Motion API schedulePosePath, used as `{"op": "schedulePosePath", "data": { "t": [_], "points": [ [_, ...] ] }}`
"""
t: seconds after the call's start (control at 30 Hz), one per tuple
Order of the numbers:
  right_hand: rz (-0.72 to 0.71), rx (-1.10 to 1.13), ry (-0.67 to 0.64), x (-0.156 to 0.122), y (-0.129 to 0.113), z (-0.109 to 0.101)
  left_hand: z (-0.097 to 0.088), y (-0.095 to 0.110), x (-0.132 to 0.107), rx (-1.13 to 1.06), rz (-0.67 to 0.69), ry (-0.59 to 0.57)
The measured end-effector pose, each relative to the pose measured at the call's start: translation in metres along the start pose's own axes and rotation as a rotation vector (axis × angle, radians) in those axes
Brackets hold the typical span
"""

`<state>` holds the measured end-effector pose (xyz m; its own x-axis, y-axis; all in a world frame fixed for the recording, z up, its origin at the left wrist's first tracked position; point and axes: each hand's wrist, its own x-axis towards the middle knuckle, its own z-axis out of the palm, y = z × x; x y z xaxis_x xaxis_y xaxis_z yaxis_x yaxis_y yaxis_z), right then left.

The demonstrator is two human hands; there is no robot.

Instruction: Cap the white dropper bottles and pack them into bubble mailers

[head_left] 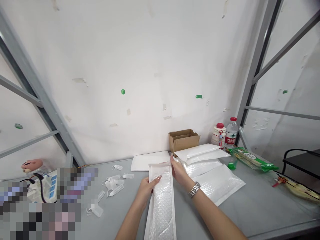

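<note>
A long white bubble mailer (163, 203) lies lengthwise in front of me, its far end between my two hands. My left hand (148, 187) grips its left edge, thumb pressed on the top face. At the far right corner, my right hand (177, 168) has its fingers closed around the edge; a metal watch sits on that wrist. More white bubble mailers (220, 186) lie overlapped beyond and to the right of my right forearm. Another flat white mailer (147, 160) rests behind the held one. What is inside the held mailer, if anything, cannot be seen.
Several clear plastic tags (113, 184) with loops lie scattered on the grey table (117, 213) at left. A cardboard box (183, 141) stands against the wall. Right of it are a cream bottle (218, 136), a water bottle (231, 131) and a green packet (253, 160). A power strip (47, 186) sits far left.
</note>
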<state>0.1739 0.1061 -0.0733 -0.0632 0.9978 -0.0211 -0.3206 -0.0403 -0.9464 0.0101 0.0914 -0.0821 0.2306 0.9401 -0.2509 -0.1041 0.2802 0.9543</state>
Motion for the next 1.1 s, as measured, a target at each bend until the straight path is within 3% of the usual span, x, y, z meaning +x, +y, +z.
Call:
{"op": "schedulePosePath", "data": {
  "t": [0.2, 0.33, 0.5, 0.57, 0.7, 0.77, 0.93, 1.1],
  "points": [
    [-0.045, -0.191, 0.060, 0.000, -0.001, -0.001, 0.000, -0.001, 0.003, 0.047, 0.042, 0.007],
    [-0.020, -0.201, 0.105, 0.001, 0.003, 0.000, 0.000, 0.002, 0.000, 0.058, 0.055, 0.010],
    [-0.096, -0.234, 0.216, 0.003, 0.003, -0.003, 0.001, 0.005, -0.004, 0.103, 0.045, -0.075],
    [-0.050, -0.195, 0.218, 0.001, 0.001, -0.002, 0.001, 0.006, -0.004, 0.102, 0.050, -0.072],
    [0.141, -0.095, 0.101, -0.004, 0.002, 0.000, -0.001, 0.002, -0.002, 0.067, 0.067, -0.021],
    [0.156, -0.104, 0.076, -0.004, 0.004, 0.001, -0.002, -0.001, 0.001, 0.061, 0.091, 0.011],
    [-0.050, -0.288, 0.163, -0.001, -0.003, 0.001, 0.000, -0.005, 0.006, 0.054, 0.116, 0.073],
    [-0.421, -0.324, 0.411, -0.031, -0.056, -0.009, -0.006, -0.001, 0.012, -0.063, 0.083, 0.139]
  ]
}}
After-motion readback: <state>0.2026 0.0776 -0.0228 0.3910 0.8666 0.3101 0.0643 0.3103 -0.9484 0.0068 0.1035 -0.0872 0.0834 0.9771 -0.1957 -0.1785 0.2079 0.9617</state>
